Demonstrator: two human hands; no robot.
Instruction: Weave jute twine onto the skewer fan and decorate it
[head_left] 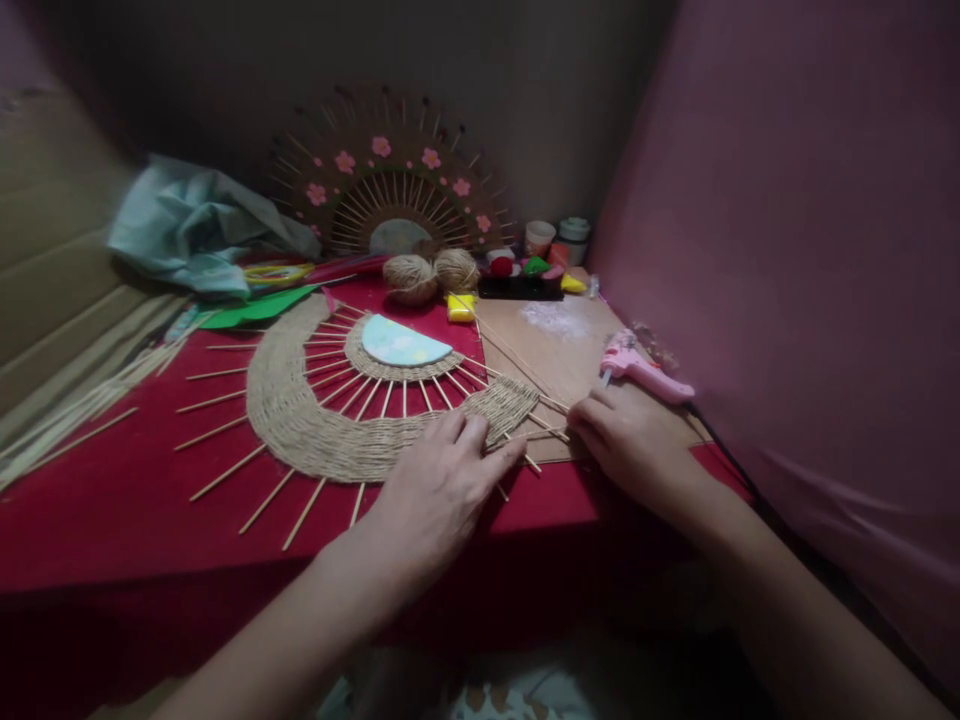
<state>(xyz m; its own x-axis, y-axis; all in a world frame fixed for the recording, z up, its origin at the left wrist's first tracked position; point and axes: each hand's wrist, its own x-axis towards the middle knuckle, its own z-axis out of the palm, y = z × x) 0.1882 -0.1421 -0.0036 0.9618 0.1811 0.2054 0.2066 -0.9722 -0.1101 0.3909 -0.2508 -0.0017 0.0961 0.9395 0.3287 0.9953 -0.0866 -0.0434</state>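
Note:
A half-round fan [322, 450] woven from tan twine over thin wooden sticks lies on the red cloth, with a pale blue half-disc [401, 342] at its centre. My left hand [442, 480] presses palm down on the front of the woven band, fingers bent over it and thumb reaching right across the sticks. At the right end of the sticks, my right hand [622, 435] has its fingers pinched together on twine [546, 432], a strand of which runs toward my left thumb. Its fingertips are partly hidden.
A finished-looking fan with pink flowers [381, 147] stands behind two twine balls [411, 279]. A pink glue gun [645, 372] rests close to my right hand on a brown board [592, 325]. Loose sticks [82, 405] and a pale blue cloth [187, 225] lie left; small pots [574, 238] stand behind.

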